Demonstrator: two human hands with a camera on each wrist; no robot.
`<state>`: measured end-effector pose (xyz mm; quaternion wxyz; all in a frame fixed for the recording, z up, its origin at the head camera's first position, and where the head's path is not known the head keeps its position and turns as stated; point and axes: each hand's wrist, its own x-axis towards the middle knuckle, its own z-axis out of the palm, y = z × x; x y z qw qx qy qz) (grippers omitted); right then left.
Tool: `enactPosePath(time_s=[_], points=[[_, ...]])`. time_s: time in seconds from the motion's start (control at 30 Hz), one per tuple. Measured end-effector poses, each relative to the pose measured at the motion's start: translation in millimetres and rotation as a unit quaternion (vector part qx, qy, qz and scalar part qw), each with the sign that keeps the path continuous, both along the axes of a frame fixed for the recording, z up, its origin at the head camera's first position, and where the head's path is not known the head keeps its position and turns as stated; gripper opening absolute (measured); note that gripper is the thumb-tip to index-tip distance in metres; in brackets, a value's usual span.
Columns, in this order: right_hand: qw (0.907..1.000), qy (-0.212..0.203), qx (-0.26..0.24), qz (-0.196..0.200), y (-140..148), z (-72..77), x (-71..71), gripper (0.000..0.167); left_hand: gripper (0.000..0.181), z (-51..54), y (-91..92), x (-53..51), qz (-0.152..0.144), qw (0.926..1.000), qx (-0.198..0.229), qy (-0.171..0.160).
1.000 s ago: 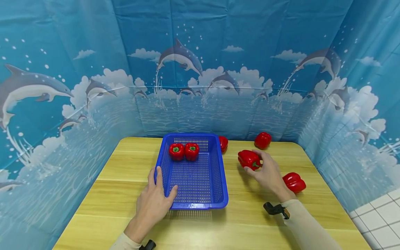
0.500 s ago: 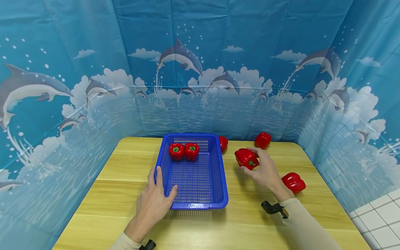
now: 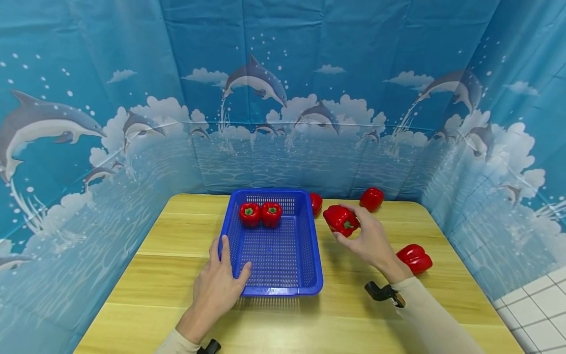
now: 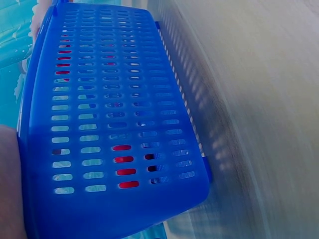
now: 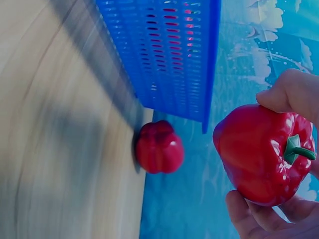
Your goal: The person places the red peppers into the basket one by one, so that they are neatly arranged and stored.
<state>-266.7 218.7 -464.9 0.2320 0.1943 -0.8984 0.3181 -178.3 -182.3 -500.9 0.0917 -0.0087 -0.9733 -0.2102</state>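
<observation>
My left hand [image 3: 216, 285] rests over the front left corner of a blue plastic basket [image 3: 316, 265], fingers extended along the rim. Two red bell peppers stand side by side inside near the back, a left one [image 3: 250, 216] and a right one [image 3: 271, 216], green stems up. Right of the basket, my right hand [image 3: 371, 241] holds a red bell pepper [image 3: 339, 220] above the table between thumb and fingers. The right wrist view shows this pepper [image 5: 259, 154] with its green stem toward the camera.
Another red pepper [image 3: 316, 203] lies behind the basket's right wall, partly hidden. More peppers lie at the back right [image 3: 371, 199] and beside my right forearm [image 3: 415, 259]. A dolphin-print curtain [image 3: 283, 162] borders the wooden table [image 3: 146, 290].
My right hand has carried its pepper leftward and slightly up, closer to the basket. My left hand, the basket and the other peppers have stayed in place.
</observation>
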Motion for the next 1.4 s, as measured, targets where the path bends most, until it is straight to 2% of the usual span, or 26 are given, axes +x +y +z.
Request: enactPosePath(time_s=[0.17, 0.4, 0.53, 0.8, 0.97, 1.2, 1.4], points=[[0.9999, 0.007, 0.013, 0.008, -5.9, 7.2, 0.7, 0.083, 0.108, 0.9, 0.7, -0.8, 0.0, 1.0, -0.002, 0.0], [0.999, -0.038, 0.004, 0.025, -19.7, 19.5, 1.4, 0.084, 0.108, 0.5, -0.5, -1.5, -0.001, 1.0, 0.007, 0.006], [0.9977, -0.056, 0.007, 0.038, -27.8, 24.6, 0.6, 0.082, 0.108, 1.5, -2.3, -1.8, -0.004, 0.9997, 0.022, -0.005], [0.9965, -0.048, 0.027, 0.063, -41.1, 32.3, -3.1, 0.079, 0.109, 5.6, -6.1, -2.7, -0.015, 0.998, 0.052, -0.033], [0.9966, -0.044, 0.039, 0.058, -49.4, 36.3, -5.0, 0.074, 0.11, 6.8, -8.3, -3.1, -0.024, 0.9974, 0.06, -0.033], [0.9951, -0.065, 0.024, 0.07, -61.6, 41.8, -10.9, 0.078, 0.109, 5.8, -12.5, -1.6, -0.044, 0.9958, 0.072, -0.037], [0.9929, -0.088, 0.012, 0.08, -75.2, 45.8, -17.8, 0.073, 0.109, 4.9, -13.2, -1.6, -0.047, 0.9956, 0.073, -0.036]])
